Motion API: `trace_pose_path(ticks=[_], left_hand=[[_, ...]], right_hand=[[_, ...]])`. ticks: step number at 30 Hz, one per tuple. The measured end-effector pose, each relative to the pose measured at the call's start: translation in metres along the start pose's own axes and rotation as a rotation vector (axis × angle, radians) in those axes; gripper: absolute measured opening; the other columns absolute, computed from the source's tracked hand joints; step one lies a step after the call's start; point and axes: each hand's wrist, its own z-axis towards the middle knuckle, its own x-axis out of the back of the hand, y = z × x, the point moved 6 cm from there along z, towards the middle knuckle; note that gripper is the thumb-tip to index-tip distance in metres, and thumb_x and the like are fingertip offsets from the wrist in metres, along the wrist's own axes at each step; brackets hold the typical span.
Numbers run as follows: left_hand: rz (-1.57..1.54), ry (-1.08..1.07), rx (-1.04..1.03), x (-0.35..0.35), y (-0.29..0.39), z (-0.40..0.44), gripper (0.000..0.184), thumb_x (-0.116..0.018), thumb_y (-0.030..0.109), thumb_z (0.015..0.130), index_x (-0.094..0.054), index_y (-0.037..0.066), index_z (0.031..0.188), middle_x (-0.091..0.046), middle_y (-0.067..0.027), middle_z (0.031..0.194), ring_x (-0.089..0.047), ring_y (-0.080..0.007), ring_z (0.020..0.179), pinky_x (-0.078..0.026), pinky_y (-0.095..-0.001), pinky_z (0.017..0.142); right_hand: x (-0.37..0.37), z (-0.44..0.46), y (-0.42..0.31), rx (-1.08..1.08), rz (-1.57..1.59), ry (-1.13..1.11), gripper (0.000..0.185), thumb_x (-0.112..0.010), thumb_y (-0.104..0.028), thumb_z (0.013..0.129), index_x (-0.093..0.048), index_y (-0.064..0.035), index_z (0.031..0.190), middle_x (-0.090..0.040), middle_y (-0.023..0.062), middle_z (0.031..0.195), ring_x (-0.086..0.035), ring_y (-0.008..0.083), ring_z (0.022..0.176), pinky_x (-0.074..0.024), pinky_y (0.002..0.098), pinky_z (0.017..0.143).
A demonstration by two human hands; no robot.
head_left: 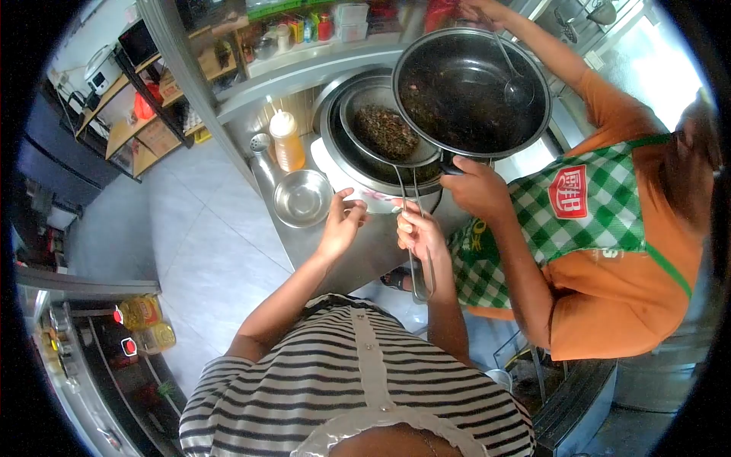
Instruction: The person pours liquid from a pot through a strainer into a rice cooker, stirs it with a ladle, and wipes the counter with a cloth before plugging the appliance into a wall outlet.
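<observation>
Right hand: the wearer's right hand [417, 230] has its fingers wrapped around the long double-rail metal handle [420, 286] of the sieve, whose looped end sticks out below the grip.
Sieve: a round grey metal sieve [358, 100] lies across the mouth of the pot, its handle pointing back towards the wearer's body.
Dark bits: a heap of brown-black, shredded-looking solids [383, 129] sits inside the sieve.
Pot: a wide dark pot [339, 154] with a pale metal rim stands in a white rounded base [364, 200] on the grey metal bench [354, 263].
Left hand: the wearer's left hand [344, 221] is at the near edge of the base, fingers loosely bent and moderately apart; whether they touch it, I cannot tell.
Pan: a deep black round pan [457, 87] with a silvery rim overlaps the sieve's right side in view; contact between them is unclear.
Co-worker: a person in an orange top and green-and-white checked apron [525, 206] grips the pan's black handle with one hand [480, 189]; the other hand [487, 12] holds a metal ladle [518, 90] reaching into the pan.
Bench left: a shallow silver steel bowl [302, 199], a clear squeeze bottle of amber liquid [286, 143] and a metal shaker with a perforated top [260, 144].
</observation>
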Motion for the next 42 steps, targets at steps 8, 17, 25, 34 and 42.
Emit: trace_pose_path(ticks=[8, 17, 25, 34, 42], left_hand=[[-0.009, 0.008, 0.011, -0.001, 0.002, 0.001, 0.046, -0.049, 0.020, 0.086, -0.029, 0.003, 0.123, -0.048, -0.0106, 0.101, -0.054, -0.0167, 0.081, -0.044, -0.0281, 0.073], [0.001, 0.012, 0.056, -0.003, 0.007, 0.002, 0.046, -0.050, 0.020, 0.086, -0.029, 0.003, 0.123, -0.048, -0.0116, 0.102, -0.054, -0.0170, 0.082, -0.043, -0.0279, 0.074], [0.003, 0.011, 0.076, -0.006, 0.010, 0.004, 0.046, -0.050, 0.019, 0.086, -0.029, 0.003, 0.123, -0.048, -0.0119, 0.103, -0.054, -0.0173, 0.082, -0.044, -0.0283, 0.074], [0.008, 0.006, 0.064, -0.005, 0.006, 0.010, 0.046, -0.051, 0.020, 0.086, -0.029, 0.004, 0.123, -0.048, -0.0116, 0.102, -0.055, -0.0173, 0.081, -0.044, -0.0284, 0.072], [-0.010, 0.013, 0.081, -0.008, 0.012, 0.011, 0.046, -0.049, 0.019, 0.086, -0.029, 0.002, 0.123, -0.048, -0.0115, 0.102, -0.054, -0.0171, 0.081, -0.044, -0.0282, 0.072]], right_hand=[[-0.001, 0.000, -0.001, -0.008, 0.008, 0.012, 0.036, -0.045, -0.012, 0.085, -0.041, -0.0006, 0.119, -0.044, -0.0007, 0.060, -0.042, 0.0096, 0.039, -0.0430, 0.0270, 0.041], [-0.004, 0.001, -0.006, -0.003, -0.010, 0.053, 0.032, -0.043, -0.013, 0.087, -0.044, -0.0028, 0.117, -0.044, -0.0026, 0.058, -0.041, 0.0087, 0.037, -0.0376, 0.0252, 0.040], [-0.005, 0.000, -0.012, -0.013, -0.027, 0.067, 0.033, -0.043, -0.012, 0.086, -0.043, -0.0019, 0.118, -0.044, -0.0018, 0.059, -0.041, 0.0089, 0.037, -0.0388, 0.0260, 0.040], [-0.002, 0.003, -0.011, -0.019, -0.061, 0.096, 0.034, -0.045, -0.012, 0.085, -0.042, -0.0011, 0.117, -0.043, -0.0022, 0.059, -0.040, 0.0090, 0.037, -0.0395, 0.0259, 0.040], [0.000, 0.006, -0.013, -0.028, -0.070, 0.079, 0.034, -0.045, -0.013, 0.086, -0.042, -0.0022, 0.118, -0.042, -0.0023, 0.059, -0.039, 0.0089, 0.038, -0.0379, 0.0256, 0.041]])
